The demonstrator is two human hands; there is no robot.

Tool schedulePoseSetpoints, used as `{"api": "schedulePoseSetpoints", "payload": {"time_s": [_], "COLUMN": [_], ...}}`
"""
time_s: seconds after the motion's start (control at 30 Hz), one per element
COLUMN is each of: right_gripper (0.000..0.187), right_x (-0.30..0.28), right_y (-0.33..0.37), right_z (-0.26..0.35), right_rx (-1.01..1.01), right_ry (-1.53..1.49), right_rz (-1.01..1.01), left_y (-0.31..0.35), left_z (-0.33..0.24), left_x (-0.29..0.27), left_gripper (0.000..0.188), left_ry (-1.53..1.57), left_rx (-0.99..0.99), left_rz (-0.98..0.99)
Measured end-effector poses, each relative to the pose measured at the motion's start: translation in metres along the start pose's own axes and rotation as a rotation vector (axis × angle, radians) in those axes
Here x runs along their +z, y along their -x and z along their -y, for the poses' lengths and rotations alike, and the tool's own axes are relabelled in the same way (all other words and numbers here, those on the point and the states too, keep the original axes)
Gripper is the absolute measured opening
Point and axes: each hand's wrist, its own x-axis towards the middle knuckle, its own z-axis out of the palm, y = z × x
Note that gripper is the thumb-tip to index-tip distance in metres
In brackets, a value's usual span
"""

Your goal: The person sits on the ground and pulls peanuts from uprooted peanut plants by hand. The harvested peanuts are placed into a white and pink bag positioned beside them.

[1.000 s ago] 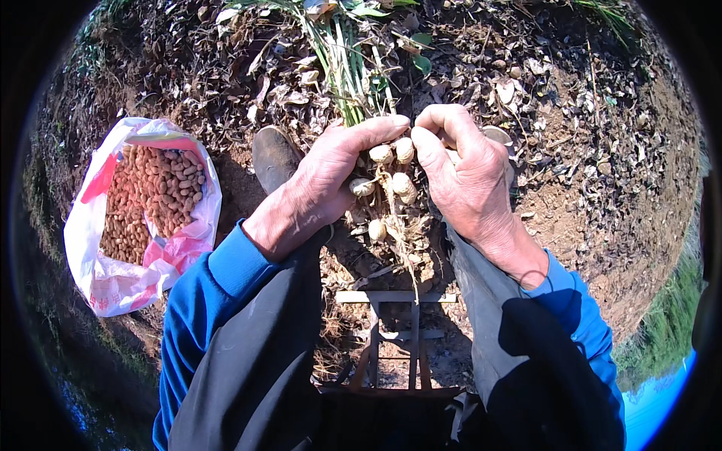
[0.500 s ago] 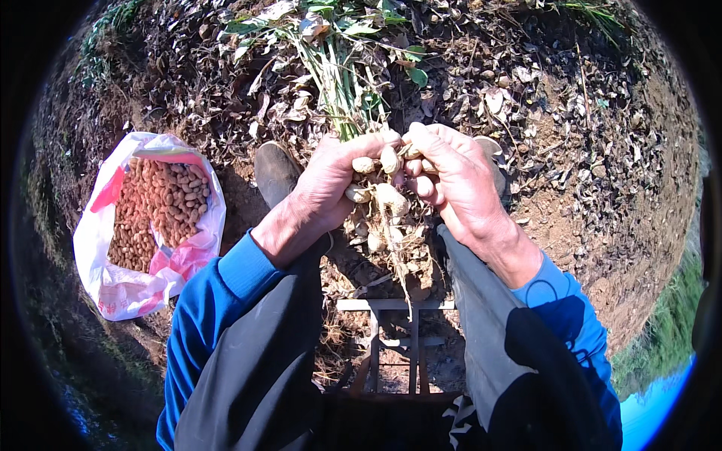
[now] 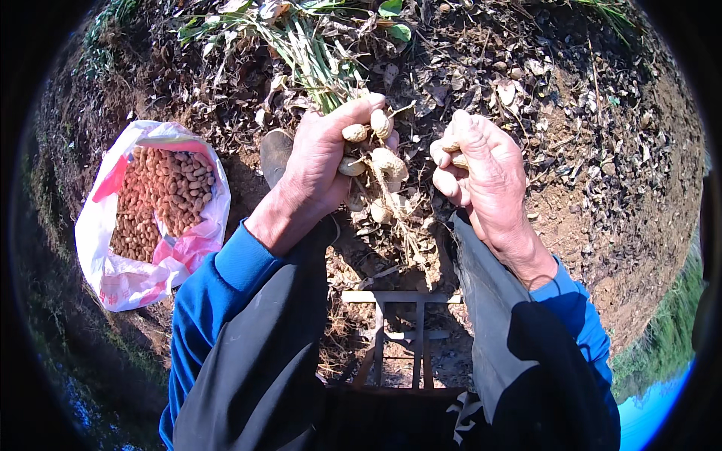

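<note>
My left hand (image 3: 320, 154) is closed around the stems of an uprooted peanut plant (image 3: 320, 64). Its green stems point away from me, and the roots hang toward me. Several pale peanut pods (image 3: 389, 164) cling to the roots beside my left thumb. My right hand (image 3: 485, 169) is a short way to the right of the plant, apart from it. Its fingers are curled around picked peanuts (image 3: 455, 154), partly hidden by the thumb and palm.
A white and pink sack (image 3: 124, 282) at the left stands open, with many loose peanuts (image 3: 169, 195) inside. Between my legs is a metal frame (image 3: 402, 297). Dry leaves and soil (image 3: 579, 128) cover the ground, and my shoe (image 3: 276, 154) shows behind my left wrist.
My right hand has pulled away to the right from the plant's roots, with peanuts in its fingers. My left hand has shifted slightly left and away from me, still gripping the plant.
</note>
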Motion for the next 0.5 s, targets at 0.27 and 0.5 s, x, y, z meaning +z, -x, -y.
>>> {"api": "schedulePoseSetpoints", "payload": {"time_s": [0.27,0.5], "right_gripper": [0.023,0.012], "right_x": [0.027,0.025], "right_y": [-0.002,-0.003], "right_z": [0.005,0.008], "right_rx": [-0.158,-0.167], "right_ry": [0.427,0.616], "right_rz": [0.14,0.235], "left_y": [0.001,0.0], "left_z": [0.002,0.008], "left_x": [0.007,0.001], "left_gripper": [0.023,0.016], "left_ry": [-0.346,-0.4], "left_rx": [-0.064,0.03], "left_rz": [-0.304,-0.325]}}
